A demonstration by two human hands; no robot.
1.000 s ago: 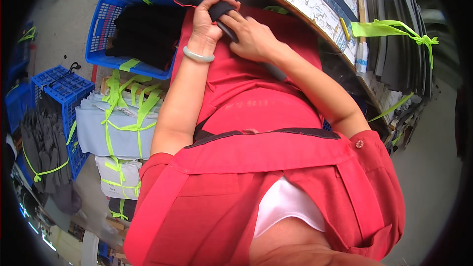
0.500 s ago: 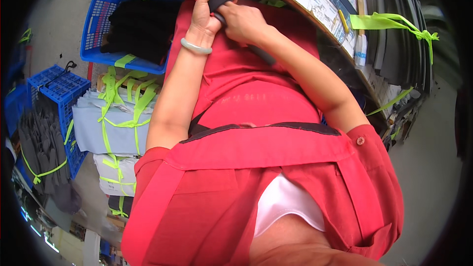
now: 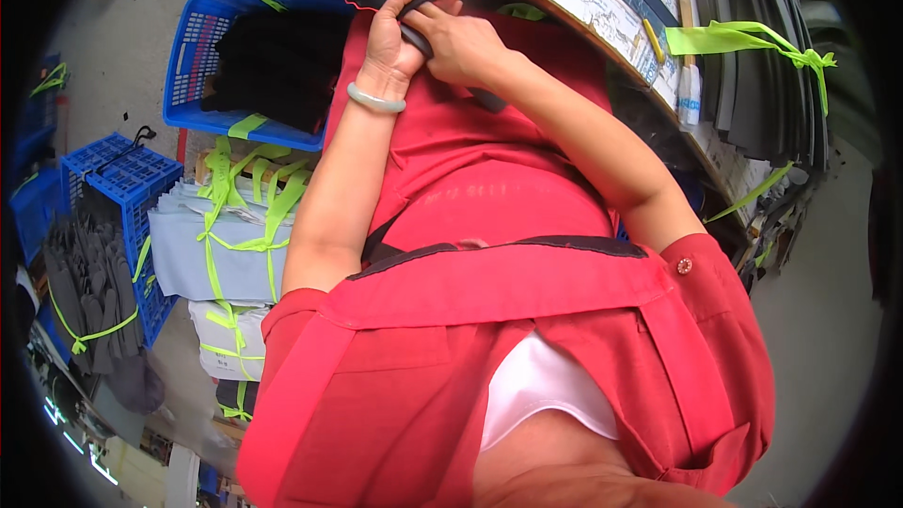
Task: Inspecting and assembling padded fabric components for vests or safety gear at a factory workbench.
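Observation:
My left hand (image 3: 388, 45), with a pale jade-like bangle (image 3: 376, 100) on its wrist, is at the top centre, palm turned inward. Its fingers curl round a dark grey, narrow strip-like fabric piece (image 3: 416, 40). Right against it, my right hand (image 3: 468, 47) is closed on the same fabric, knuckles up. One dark end shows below the right hand, over my red apron (image 3: 451, 146). The fingertips of both hands partly hide each other, and the fabric's full shape cannot be made out.
A blue plastic basket (image 3: 175, 85) with black fabric stands at the left. Below it are light grey bundles (image 3: 212, 245) tied with lime strips, beside another blue crate (image 3: 118, 165) and dark bundled pieces (image 3: 89, 273). A worktable (image 3: 602, 14) and stacked grey sheets (image 3: 752, 66) are at the right.
Both hands have shifted slightly against each other on the dark fabric, and less of its lower end shows beneath the right hand. The surroundings have moved a little to the right in view.

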